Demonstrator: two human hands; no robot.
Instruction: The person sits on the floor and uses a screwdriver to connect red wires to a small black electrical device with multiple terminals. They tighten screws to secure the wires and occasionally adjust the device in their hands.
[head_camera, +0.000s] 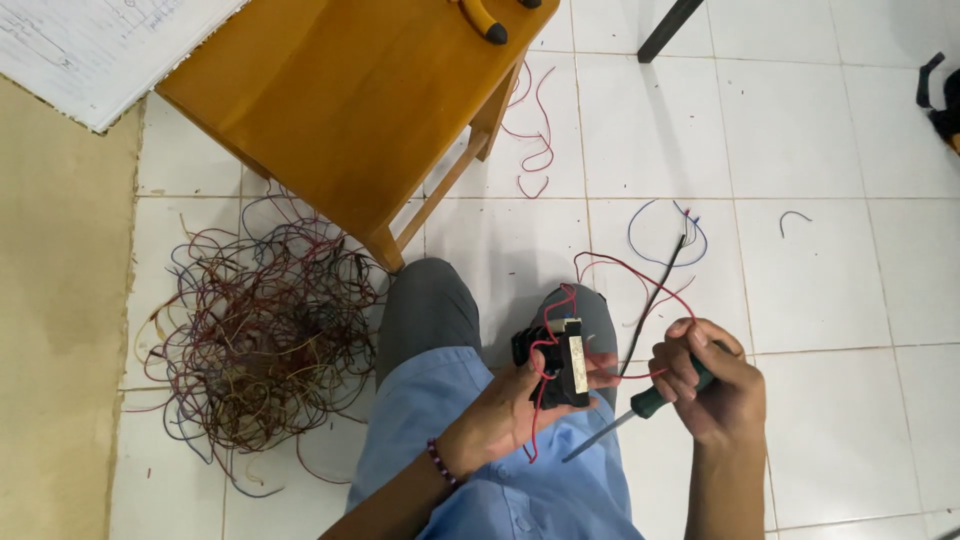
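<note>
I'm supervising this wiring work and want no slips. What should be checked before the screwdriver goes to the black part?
1. Left hand grips the black electrical part: ok.
2. Right hand holds the green-handled screwdriver: ok.
3. Screwdriver tip aimed at the part: not ok, it points down, away.
4. Red wire seated in the part: cannot tell.
5. Black wire clear of the tool: not ok, it passes by the right hand.

Yellow-handled pliers (484, 20) cut off by top edge; screwdriver (640, 405) handle largely hidden inside right hand (712, 385).
</note>
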